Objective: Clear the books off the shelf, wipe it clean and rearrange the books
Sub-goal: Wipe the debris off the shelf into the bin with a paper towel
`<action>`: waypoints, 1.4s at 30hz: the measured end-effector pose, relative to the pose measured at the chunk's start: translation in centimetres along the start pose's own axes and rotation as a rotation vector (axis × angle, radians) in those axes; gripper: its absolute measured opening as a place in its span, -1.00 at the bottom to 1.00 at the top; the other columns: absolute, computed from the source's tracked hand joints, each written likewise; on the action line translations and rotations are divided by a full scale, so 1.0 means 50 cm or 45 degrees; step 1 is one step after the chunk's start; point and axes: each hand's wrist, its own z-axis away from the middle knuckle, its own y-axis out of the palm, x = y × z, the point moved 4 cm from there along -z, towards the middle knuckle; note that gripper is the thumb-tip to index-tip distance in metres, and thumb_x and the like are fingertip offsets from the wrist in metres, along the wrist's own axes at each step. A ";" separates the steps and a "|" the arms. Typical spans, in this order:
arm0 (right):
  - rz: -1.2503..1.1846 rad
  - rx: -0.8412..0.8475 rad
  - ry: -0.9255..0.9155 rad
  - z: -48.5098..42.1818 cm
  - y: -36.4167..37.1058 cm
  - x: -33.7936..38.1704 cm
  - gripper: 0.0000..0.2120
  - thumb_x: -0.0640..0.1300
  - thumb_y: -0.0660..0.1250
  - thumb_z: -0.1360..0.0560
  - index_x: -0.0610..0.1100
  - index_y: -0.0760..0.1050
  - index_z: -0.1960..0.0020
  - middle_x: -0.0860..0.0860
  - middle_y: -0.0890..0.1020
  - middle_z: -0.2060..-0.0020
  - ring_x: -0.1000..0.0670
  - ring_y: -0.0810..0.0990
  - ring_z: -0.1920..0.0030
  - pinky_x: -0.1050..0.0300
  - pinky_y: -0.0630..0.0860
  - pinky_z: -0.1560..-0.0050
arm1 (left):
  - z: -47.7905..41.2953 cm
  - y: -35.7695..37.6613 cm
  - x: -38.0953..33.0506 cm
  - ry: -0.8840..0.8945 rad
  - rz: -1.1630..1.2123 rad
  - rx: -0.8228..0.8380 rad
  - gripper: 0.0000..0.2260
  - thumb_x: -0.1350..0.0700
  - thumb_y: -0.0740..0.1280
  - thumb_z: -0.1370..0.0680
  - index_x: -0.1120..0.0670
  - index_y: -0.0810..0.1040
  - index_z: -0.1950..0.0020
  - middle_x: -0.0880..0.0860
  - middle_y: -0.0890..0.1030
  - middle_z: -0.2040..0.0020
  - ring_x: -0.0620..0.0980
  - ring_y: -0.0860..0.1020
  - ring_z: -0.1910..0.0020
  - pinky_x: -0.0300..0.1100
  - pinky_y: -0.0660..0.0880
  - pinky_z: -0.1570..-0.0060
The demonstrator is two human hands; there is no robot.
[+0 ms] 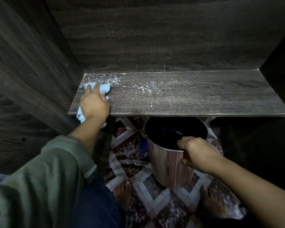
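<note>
The wiping step is in hand. No books are seen on the shelf (196, 97), so the clearing is judged done and the rearranging not yet begun.

A light blue cloth (105, 87) is pressed onto the board at its nine o'clock end by the left hand (94, 104). The fingers are laid forward and fairly straight over the cloth, the thumb is bent against its three o'clock edge, and a loose tail of cloth is left hanging over the front edge under the wrist.

White crumbs and dust (143, 88) are scattered from the ten o'clock corner towards the middle of the board. Fine scratch-like marks are spread towards three o'clock.

A wood-patterned bin (169, 168) is held just below the front edge, at the shelf's six o'clock, above a patterned rug (130, 148). Its rim is clamped by the right hand (197, 153), with the fingers hooked inside and the thumb outside.

For the next move, a sweep from nine o'clock towards the middle and then down to six o'clock seems called for, so that the debris is dragged over the edge into the bin. The bin's mouth would have to be kept tight under the edge, or crumbs could be lost to the rug.
</note>
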 end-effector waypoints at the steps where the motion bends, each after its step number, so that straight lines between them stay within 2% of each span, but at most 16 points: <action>1: 0.002 0.000 -0.001 0.000 0.001 0.000 -0.69 0.00 0.46 -0.38 -0.04 0.44 -0.03 0.02 0.52 -0.02 -0.03 0.51 -0.14 0.13 0.32 0.02 | 0.014 0.007 -0.023 0.009 0.039 0.015 -0.61 0.07 0.16 -0.63 0.05 0.37 -0.47 0.16 0.34 -0.47 0.25 0.38 -0.33 -0.01 0.29 -0.27; 5: -0.025 -0.003 -0.004 -0.002 0.007 -0.003 -0.68 -0.01 0.48 -0.35 -0.03 0.45 -0.02 0.02 0.52 0.00 -0.04 0.52 -0.11 0.13 0.35 0.02 | 0.070 0.034 -0.136 0.192 0.205 0.085 -0.64 0.04 0.13 -0.66 -0.01 0.38 -0.47 0.06 0.36 -0.48 0.07 0.35 -0.42 -0.15 0.24 -0.31; 8: -0.039 0.001 -0.013 -0.001 0.003 -0.002 -0.69 -0.03 0.48 -0.35 -0.03 0.44 0.01 0.01 0.51 0.01 -0.06 0.52 -0.10 0.12 0.33 0.05 | 0.088 0.048 -0.193 0.309 0.252 0.168 -0.65 0.01 0.11 -0.67 -0.07 0.38 -0.46 -0.05 0.36 -0.48 0.00 0.38 -0.40 -0.12 0.30 -0.25; 10: -0.043 -0.005 -0.016 0.000 -0.003 -0.002 -0.69 -0.04 0.48 -0.35 -0.05 0.44 0.01 -0.01 0.52 0.01 -0.08 0.52 -0.10 0.12 0.32 0.06 | 0.075 0.048 -0.211 0.435 0.271 0.169 -0.66 0.03 0.14 -0.67 -0.07 0.39 -0.45 -0.05 0.36 -0.48 0.03 0.41 -0.38 -0.07 0.35 -0.25; 13: -0.070 -0.025 -0.010 0.003 -0.010 -0.009 -0.69 -0.06 0.50 -0.34 -0.08 0.45 0.01 -0.01 0.51 0.03 -0.09 0.52 -0.08 0.11 0.32 0.07 | 0.024 0.049 -0.221 0.724 0.190 0.094 -0.66 0.11 0.24 -0.63 -0.01 0.46 -0.41 0.10 0.42 -0.44 0.19 0.44 -0.34 0.04 0.40 -0.28; 15: -0.081 -0.036 -0.010 0.005 -0.011 -0.015 -0.69 -0.06 0.50 -0.34 -0.07 0.45 0.03 0.00 0.51 0.05 -0.09 0.52 -0.07 0.14 0.25 0.11 | -0.003 0.069 -0.219 0.829 0.057 0.195 -0.63 0.01 0.23 -0.63 -0.05 0.41 -0.45 0.15 0.34 -0.48 0.26 0.33 -0.41 0.09 0.31 -0.37; 17: -0.087 -0.037 -0.002 0.009 -0.011 -0.021 -0.70 -0.06 0.49 -0.35 -0.07 0.45 0.02 0.01 0.50 0.06 -0.07 0.52 -0.06 0.17 0.20 0.13 | -0.016 0.093 -0.213 0.747 -0.028 0.394 -0.55 -0.14 0.12 -0.64 -0.15 0.23 -0.53 0.10 0.20 -0.55 0.22 0.17 -0.51 0.09 0.19 -0.44; 18: -0.095 -0.039 0.005 0.010 -0.012 -0.024 -0.71 -0.07 0.49 -0.35 -0.07 0.45 0.02 0.01 0.49 0.06 -0.07 0.52 -0.06 0.18 0.19 0.14 | -0.020 0.101 -0.213 0.695 -0.010 0.448 -0.53 -0.18 0.07 -0.64 -0.16 0.18 -0.54 0.06 0.17 -0.56 0.17 0.15 -0.52 0.06 0.18 -0.44; 20: -0.114 -0.047 0.019 0.013 -0.013 -0.027 -0.74 -0.08 0.47 -0.37 -0.07 0.45 0.03 0.03 0.46 0.09 -0.06 0.52 -0.05 0.18 0.18 0.15 | -0.023 0.103 -0.222 0.669 0.072 0.481 -0.53 -0.20 0.08 -0.62 -0.14 0.23 -0.53 0.00 0.19 -0.56 0.09 0.22 -0.50 0.00 0.21 -0.42; 24: -0.120 -0.019 0.023 0.016 -0.009 -0.029 -0.73 -0.07 0.46 -0.38 -0.05 0.45 -0.01 0.03 0.48 0.04 -0.05 0.50 -0.08 0.18 0.18 0.14 | 0.004 0.093 -0.245 0.769 0.165 0.533 -0.47 -0.32 0.20 -0.51 -0.18 0.38 -0.45 -0.14 0.27 -0.51 -0.02 0.34 -0.44 -0.03 0.30 -0.38; 27: -0.134 -0.018 0.001 0.016 -0.005 -0.026 -0.72 -0.06 0.47 -0.36 -0.05 0.46 0.00 0.01 0.51 0.01 -0.07 0.51 -0.10 0.13 0.30 0.06 | 0.044 0.093 -0.261 0.870 0.231 0.540 -0.59 -0.22 0.25 -0.55 -0.19 0.45 -0.39 -0.17 0.32 -0.48 -0.07 0.38 -0.41 -0.04 0.31 -0.38; 30: -0.129 -0.020 -0.022 0.014 -0.001 -0.022 -0.69 -0.05 0.49 -0.33 -0.08 0.47 0.01 -0.03 0.53 0.00 -0.10 0.52 -0.10 0.09 0.37 0.00 | 0.093 0.086 -0.282 0.916 0.301 0.553 -0.60 -0.23 0.20 -0.52 -0.20 0.52 -0.32 -0.20 0.40 -0.41 -0.09 0.45 -0.35 -0.07 0.38 -0.32; 35: -0.098 -0.021 -0.025 0.021 0.001 -0.022 -0.68 -0.05 0.48 -0.32 -0.09 0.48 0.00 -0.02 0.53 0.01 -0.10 0.52 -0.11 0.09 0.36 -0.01 | 0.197 0.058 -0.287 1.020 0.553 0.602 -0.63 -0.20 0.25 -0.50 -0.08 0.63 -0.20 -0.09 0.57 -0.27 -0.06 0.56 -0.20 -0.18 0.45 -0.19; 37: -0.090 -0.015 -0.023 0.029 -0.001 -0.023 -0.70 -0.06 0.48 -0.31 -0.09 0.48 0.02 -0.01 0.53 0.03 -0.09 0.52 -0.09 0.09 0.35 0.02 | 0.226 0.046 -0.283 1.031 0.623 0.651 -0.68 -0.13 0.28 -0.52 -0.04 0.65 -0.17 -0.06 0.61 -0.23 -0.05 0.59 -0.14 -0.17 0.48 -0.12; 39: -0.098 -0.018 -0.030 0.038 -0.002 -0.023 -0.72 -0.09 0.48 -0.30 -0.10 0.48 0.06 -0.02 0.54 0.05 -0.10 0.53 -0.07 0.09 0.35 0.04 | 0.225 0.028 -0.280 0.996 0.689 0.595 -0.68 -0.08 0.29 -0.53 0.01 0.65 -0.18 -0.05 0.62 -0.20 -0.05 0.59 -0.13 -0.14 0.49 -0.11; 42: -0.095 -0.020 -0.033 0.050 -0.003 -0.023 -0.74 -0.11 0.46 -0.31 -0.09 0.45 0.07 -0.02 0.52 0.06 -0.09 0.53 -0.05 0.13 0.31 0.08 | 0.181 -0.004 -0.283 0.946 0.709 0.313 -0.69 -0.03 0.29 -0.54 0.03 0.64 -0.20 -0.03 0.62 -0.21 -0.05 0.59 -0.15 -0.12 0.49 -0.16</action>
